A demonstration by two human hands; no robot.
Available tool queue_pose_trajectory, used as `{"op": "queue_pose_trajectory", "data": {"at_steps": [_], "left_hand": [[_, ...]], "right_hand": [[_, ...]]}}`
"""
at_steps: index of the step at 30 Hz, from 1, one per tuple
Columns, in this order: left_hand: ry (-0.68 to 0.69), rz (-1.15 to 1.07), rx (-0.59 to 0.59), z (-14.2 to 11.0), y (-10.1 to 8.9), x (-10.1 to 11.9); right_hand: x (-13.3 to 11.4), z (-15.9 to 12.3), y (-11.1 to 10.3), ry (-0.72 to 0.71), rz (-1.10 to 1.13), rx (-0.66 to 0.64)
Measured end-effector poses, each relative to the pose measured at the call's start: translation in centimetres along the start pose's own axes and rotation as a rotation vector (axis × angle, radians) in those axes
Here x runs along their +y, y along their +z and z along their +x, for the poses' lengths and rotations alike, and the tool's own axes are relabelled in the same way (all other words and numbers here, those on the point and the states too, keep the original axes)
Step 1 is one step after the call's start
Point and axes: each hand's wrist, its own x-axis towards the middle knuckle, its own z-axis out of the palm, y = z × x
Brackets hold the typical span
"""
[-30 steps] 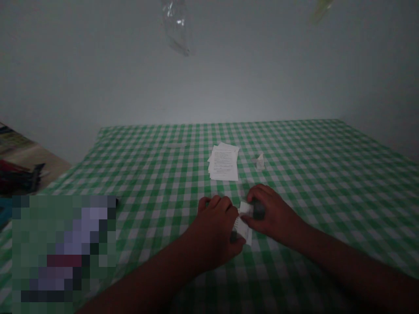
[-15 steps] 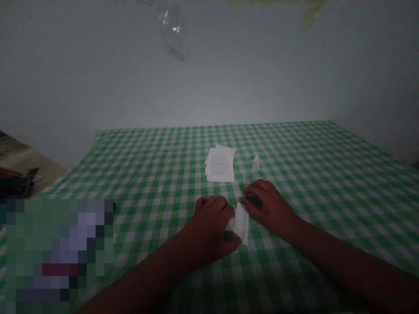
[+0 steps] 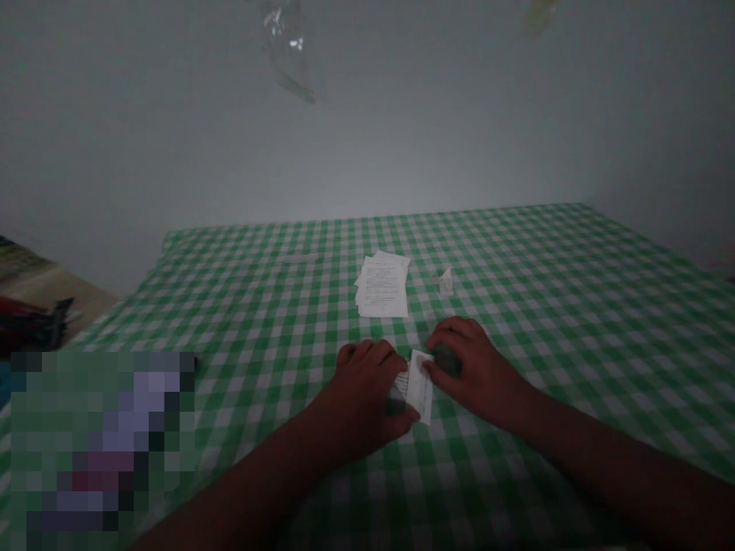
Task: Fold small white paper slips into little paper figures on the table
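Observation:
A small sheet of printed paper [image 3: 420,389] lies on the checked tablecloth, with a strip along its right side folded over. My left hand [image 3: 370,390] covers the left part of the sheet. Its fingers bend over the paper and its thumb presses by the lower end of the fold, so much of the printed side is hidden. At the upper right corner of the strip is my right hand [image 3: 474,363], fingers curled and thumb tip on the paper.
Beyond the hands lies a loose stack of printed sheets [image 3: 383,289]. A small folded paper piece [image 3: 446,282] stands to its right. The green-and-white tablecloth [image 3: 258,306] reaches a grey wall where a clear plastic bag [image 3: 289,50] hangs. A pixelated patch [image 3: 109,444] hides the lower left.
The view has shifted slightly. My right thumb has come down onto the upper part of the folded strip; my left hand keeps its place on the sheet.

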Motion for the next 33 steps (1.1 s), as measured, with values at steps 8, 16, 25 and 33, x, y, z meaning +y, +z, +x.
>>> {"op": "queue_pose_trajectory", "data": {"at_steps": [8, 16, 25, 33], "left_hand": [[-0.046, -0.015, 0.025, -0.2, 0.3, -0.2], [-0.037, -0.046, 0.034, 0.0, 0.4, -0.4], [-0.024, -0.1, 0.03, 0.1, 0.5, -0.3], [-0.002, -0.096, 0.111, 0.2, 0.4, -0.1]], "right_hand": [[-0.7, -0.1, -0.2, 0.043, -0.026, -0.026], [0.0, 0.0, 0.1, 0.035, 0.064, -0.025], [-0.6, 0.0, -0.3, 0.185, 0.28, -0.02], [-1.7, -0.6, 0.2, 0.192, 0.541, -0.026]]}}
